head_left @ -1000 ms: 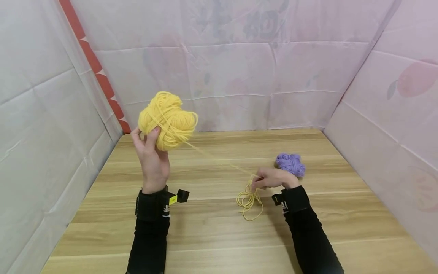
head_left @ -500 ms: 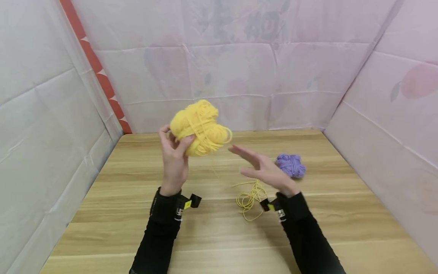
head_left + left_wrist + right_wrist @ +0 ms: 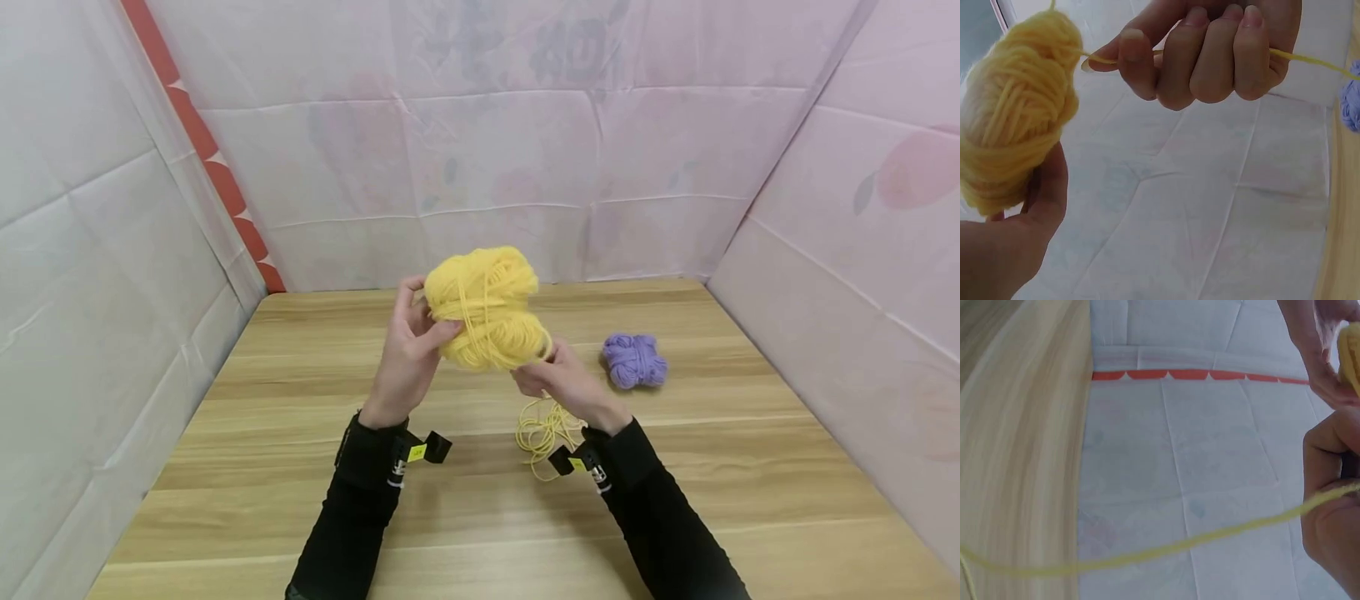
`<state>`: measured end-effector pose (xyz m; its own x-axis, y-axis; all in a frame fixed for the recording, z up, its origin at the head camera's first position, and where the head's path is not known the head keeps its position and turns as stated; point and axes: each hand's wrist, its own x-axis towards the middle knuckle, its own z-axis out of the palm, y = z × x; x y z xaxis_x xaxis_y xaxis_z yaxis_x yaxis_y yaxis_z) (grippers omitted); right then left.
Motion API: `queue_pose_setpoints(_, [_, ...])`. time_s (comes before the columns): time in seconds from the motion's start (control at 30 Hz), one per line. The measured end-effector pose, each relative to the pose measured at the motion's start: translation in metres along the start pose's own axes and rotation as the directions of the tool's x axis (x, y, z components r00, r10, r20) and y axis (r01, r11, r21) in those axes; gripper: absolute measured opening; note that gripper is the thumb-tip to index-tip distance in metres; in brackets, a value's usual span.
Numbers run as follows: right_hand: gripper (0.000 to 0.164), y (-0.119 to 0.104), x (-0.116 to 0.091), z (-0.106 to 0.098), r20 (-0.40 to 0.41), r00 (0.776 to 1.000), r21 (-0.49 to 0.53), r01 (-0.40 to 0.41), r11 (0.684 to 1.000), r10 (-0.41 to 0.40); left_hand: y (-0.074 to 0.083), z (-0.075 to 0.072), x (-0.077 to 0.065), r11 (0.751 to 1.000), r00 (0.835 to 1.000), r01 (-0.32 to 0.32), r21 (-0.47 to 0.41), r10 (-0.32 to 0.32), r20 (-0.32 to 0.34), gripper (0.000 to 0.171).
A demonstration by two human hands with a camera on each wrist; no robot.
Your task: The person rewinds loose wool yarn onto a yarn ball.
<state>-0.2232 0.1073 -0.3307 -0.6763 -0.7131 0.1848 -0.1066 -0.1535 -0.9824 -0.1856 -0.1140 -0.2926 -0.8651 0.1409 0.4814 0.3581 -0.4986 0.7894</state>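
My left hand (image 3: 408, 358) grips a yellow yarn skein (image 3: 487, 308) by its left side, thumb in front, raised above the wooden table. Right beside the skein's lower right edge, my right hand (image 3: 566, 383) has its fingers curled round the yellow strand (image 3: 1316, 62) that comes off the skein. In the right wrist view the strand (image 3: 1166, 550) trails out of the right hand (image 3: 1329, 500) toward the table. Beneath that hand, a loose pile of yellow yarn (image 3: 540, 433) lies on the tabletop, partly hidden by the right hand and wrist camera.
A small purple yarn skein (image 3: 635, 361) sits on the wooden table (image 3: 465, 533), right of the right hand. Pale printed sheets (image 3: 510, 158) wall the table at the back and both sides. A red strip (image 3: 202, 142) runs down the back left corner.
The left hand has brought the yellow skein rightward and lower. My right hand let go of the strand, opened and rose, then closed round the strand close to the skein.
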Motion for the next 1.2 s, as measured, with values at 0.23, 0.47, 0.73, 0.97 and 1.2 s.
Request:
queue_pose_setpoints(0.23, [0.018,-0.017,-0.010,-0.010,-0.099,0.992,0.025,-0.074,0.997,0.076,0.001,-0.004,-0.001,0.954,0.949,0.165,0.249,-0.222,0.225,0.057])
queue_pose_setpoints(0.47, [0.025,-0.029,-0.012,-0.010,-0.191,0.978,0.072,-0.070,0.995,0.083,-0.001,-0.008,-0.003,0.875,0.910,0.178,0.451,-0.320,0.262,0.056])
queue_pose_setpoints(0.73, [0.021,-0.037,-0.018,-0.003,-0.204,0.976,0.051,0.087,0.995,-0.075,-0.006,-0.011,0.000,0.775,0.940,0.194,0.601,-0.323,0.113,0.055])
queue_pose_setpoints(0.97, [0.020,-0.038,-0.023,0.008,-0.210,0.965,-0.154,0.123,0.980,-0.154,-0.011,-0.010,0.002,0.794,0.974,0.213,0.570,-0.221,-0.057,0.052])
queue_pose_setpoints(1.2, [0.022,-0.039,-0.023,0.015,-0.136,0.984,-0.338,0.064,0.939,-0.116,-0.010,-0.011,0.002,0.867,0.981,0.163,0.471,-0.094,-0.167,0.050])
